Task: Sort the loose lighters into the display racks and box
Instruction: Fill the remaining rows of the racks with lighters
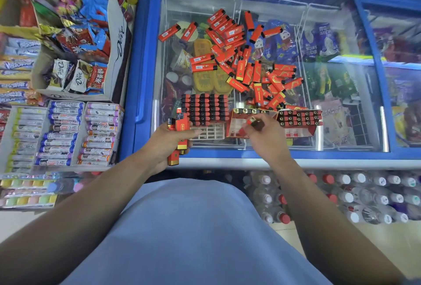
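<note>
Several loose red lighters (241, 56) lie in a pile on the glass lid of a blue freezer (250, 154). Near the front edge stands a clear display rack (205, 111) mostly filled with upright red lighters. Right of it sits a red box (298, 122), partly filled with lighters. My left hand (164, 143) grips a bunch of red lighters (180, 134) just left of the rack. My right hand (264, 136) pinches a single lighter (254, 121) over the box's left, open part.
Candy and chocolate boxes (75, 72) fill shelves on the left, with rolls of sweets (61, 134) below them. Bottled drinks (341, 195) stand under the freezer's front. Ice-cream packs show through the glass.
</note>
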